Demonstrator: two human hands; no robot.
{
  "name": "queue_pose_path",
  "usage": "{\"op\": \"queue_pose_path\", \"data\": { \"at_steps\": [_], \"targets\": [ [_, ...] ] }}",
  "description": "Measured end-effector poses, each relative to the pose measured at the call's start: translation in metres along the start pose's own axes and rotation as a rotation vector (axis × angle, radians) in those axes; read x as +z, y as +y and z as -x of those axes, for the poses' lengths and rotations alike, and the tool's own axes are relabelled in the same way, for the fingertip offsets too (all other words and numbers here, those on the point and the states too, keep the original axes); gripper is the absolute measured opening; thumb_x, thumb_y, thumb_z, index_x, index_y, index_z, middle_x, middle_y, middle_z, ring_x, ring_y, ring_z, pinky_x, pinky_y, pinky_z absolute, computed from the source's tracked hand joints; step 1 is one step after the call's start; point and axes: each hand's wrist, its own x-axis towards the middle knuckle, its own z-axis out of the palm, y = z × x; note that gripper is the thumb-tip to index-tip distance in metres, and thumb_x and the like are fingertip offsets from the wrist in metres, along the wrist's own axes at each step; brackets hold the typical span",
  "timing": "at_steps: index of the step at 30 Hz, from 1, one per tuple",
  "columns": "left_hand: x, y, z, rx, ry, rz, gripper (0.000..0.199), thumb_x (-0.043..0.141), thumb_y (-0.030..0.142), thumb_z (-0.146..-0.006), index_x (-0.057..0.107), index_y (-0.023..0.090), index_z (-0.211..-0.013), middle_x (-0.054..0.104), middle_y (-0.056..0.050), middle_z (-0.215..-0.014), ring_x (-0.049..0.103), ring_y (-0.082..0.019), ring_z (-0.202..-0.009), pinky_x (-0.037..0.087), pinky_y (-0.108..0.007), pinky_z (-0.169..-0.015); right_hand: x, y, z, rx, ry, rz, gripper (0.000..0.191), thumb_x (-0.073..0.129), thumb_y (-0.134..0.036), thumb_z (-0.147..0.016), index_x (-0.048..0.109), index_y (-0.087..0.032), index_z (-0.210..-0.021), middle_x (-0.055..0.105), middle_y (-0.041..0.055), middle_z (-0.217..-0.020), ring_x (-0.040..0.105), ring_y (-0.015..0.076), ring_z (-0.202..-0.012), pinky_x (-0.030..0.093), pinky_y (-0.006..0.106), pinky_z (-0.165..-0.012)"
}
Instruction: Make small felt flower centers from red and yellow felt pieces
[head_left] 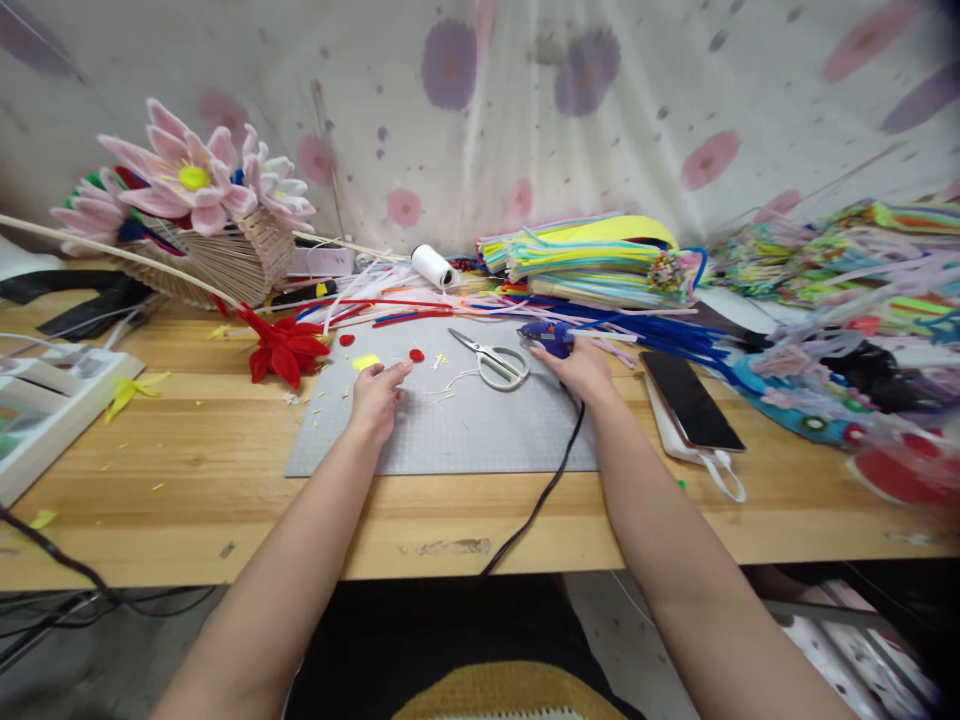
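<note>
My right hand (583, 372) is wrapped round a blue hot glue gun (546, 338), whose nozzle points left over the grey cutting mat (442, 440). A black cord runs from it toward the table's front edge. At the mat's left part, my left hand (377, 400) has half-bent fingers, with nothing visible in them. Its fingertips are close to a small red disc (416, 355). A yellow piece (366, 362) lies just behind that hand, and another red disc (346, 340) is farther left. Scissors (495, 365) with pale handles rest between my hands.
A red fuzzy flower (283, 346) lies at the mat's left edge. Behind it stands a basket (232, 262) of pink flowers. Bundled pipe cleaners (592, 262) and a white thread spool (433, 267) line the back. A phone (691, 400) lies right, a power strip (52, 410) left.
</note>
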Motion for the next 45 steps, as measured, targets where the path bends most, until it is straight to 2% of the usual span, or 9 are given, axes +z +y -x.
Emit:
{"op": "queue_pose_path", "data": {
  "at_steps": [4, 7, 12, 15, 18, 25, 31, 37, 45],
  "targets": [
    [-0.002, -0.001, -0.003, 0.007, -0.021, 0.072, 0.05, 0.075, 0.013, -0.043, 0.038, 0.02, -0.075, 0.058, 0.004, -0.07, 0.052, -0.007, -0.063, 0.029, -0.018, -0.049, -0.031, 0.005, 0.006, -0.04, -0.064, 0.172, 0.047, 0.066, -0.062, -0.058, 0.06, -0.017, -0.07, 0.064, 0.0121, -0.082, 0.058, 0.0256, -0.081, 0.042, 0.035, -0.069],
    [-0.002, -0.001, -0.003, 0.001, -0.023, 0.081, 0.05, 0.073, 0.011, -0.042, 0.038, 0.021, -0.076, 0.057, 0.005, -0.067, 0.053, -0.007, -0.063, 0.028, -0.018, -0.049, -0.033, -0.015, 0.019, -0.144, -0.259, -0.007, 0.04, 0.067, -0.057, -0.06, 0.054, -0.019, -0.066, 0.06, 0.0044, -0.066, 0.055, 0.0179, -0.066, 0.039, 0.029, -0.06],
    [0.0, -0.002, -0.002, 0.016, -0.046, 0.059, 0.05, 0.073, 0.012, -0.043, 0.037, 0.021, -0.076, 0.048, 0.009, -0.058, 0.051, -0.007, -0.057, 0.027, -0.017, -0.049, 0.023, -0.089, 0.058, -0.316, -0.483, -0.684, 0.04, 0.07, -0.032, -0.062, 0.048, -0.02, -0.094, 0.061, -0.0002, -0.08, 0.057, 0.0113, -0.069, 0.044, 0.025, -0.064],
    [0.0, -0.001, -0.002, 0.02, -0.065, 0.057, 0.049, 0.071, 0.012, -0.043, 0.036, 0.021, -0.075, 0.048, 0.009, -0.058, 0.05, -0.006, -0.055, 0.027, -0.017, -0.048, 0.055, -0.124, 0.069, -0.301, -0.545, -0.863, 0.047, 0.072, -0.026, -0.059, 0.043, -0.021, -0.096, 0.06, -0.0012, -0.085, 0.057, 0.0094, -0.069, 0.046, 0.026, -0.066],
    [-0.001, -0.001, -0.002, 0.019, -0.086, 0.036, 0.047, 0.07, 0.012, -0.045, 0.035, 0.021, -0.075, 0.048, 0.009, -0.059, 0.049, -0.006, -0.053, 0.028, -0.017, -0.048, 0.068, -0.141, 0.068, -0.284, -0.551, -0.887, 0.042, 0.069, -0.023, -0.062, 0.044, -0.021, -0.095, 0.06, -0.0036, -0.079, 0.057, 0.0089, -0.068, 0.046, 0.025, -0.067],
    [0.0, -0.005, -0.001, 0.037, -0.074, -0.039, 0.051, 0.075, 0.016, -0.044, 0.037, 0.021, -0.078, 0.056, 0.006, -0.063, 0.054, -0.008, -0.057, 0.031, -0.017, -0.048, 0.067, -0.141, 0.066, -0.306, -0.43, -0.794, 0.028, 0.066, -0.024, -0.066, 0.05, -0.021, -0.088, 0.06, -0.0064, -0.066, 0.057, 0.0098, -0.064, 0.043, 0.024, -0.066],
    [0.001, -0.004, 0.004, 0.024, -0.17, -0.128, 0.046, 0.075, 0.043, -0.055, 0.051, 0.017, -0.084, 0.065, -0.006, -0.086, 0.058, -0.011, -0.067, 0.037, -0.019, -0.047, 0.07, -0.134, 0.061, -0.168, -0.497, -0.946, 0.032, 0.069, -0.02, -0.059, 0.052, -0.019, -0.086, 0.056, -0.0083, -0.058, 0.055, 0.0085, -0.056, 0.043, 0.023, -0.061],
    [0.0, -0.007, 0.003, 0.074, -0.169, -0.179, 0.056, 0.079, 0.029, -0.048, 0.05, 0.017, -0.094, 0.068, -0.007, -0.082, 0.061, -0.013, -0.065, 0.033, -0.019, -0.046, 0.064, -0.135, 0.063, -0.008, -0.642, -1.086, 0.033, 0.065, -0.012, -0.059, 0.052, -0.018, -0.088, 0.056, -0.0091, -0.052, 0.053, 0.0069, -0.049, 0.044, 0.021, -0.056],
    [0.0, -0.008, 0.001, 0.09, -0.003, -0.165, 0.059, 0.079, 0.024, -0.047, 0.04, 0.019, -0.09, 0.066, -0.002, -0.074, 0.053, -0.008, -0.052, 0.03, -0.019, -0.045, 0.059, -0.132, 0.064, -0.08, -0.742, -0.98, 0.039, 0.065, -0.003, -0.057, 0.053, -0.018, -0.091, 0.061, -0.0065, -0.058, 0.058, 0.0085, -0.055, 0.047, 0.024, -0.062]
  ]
}}
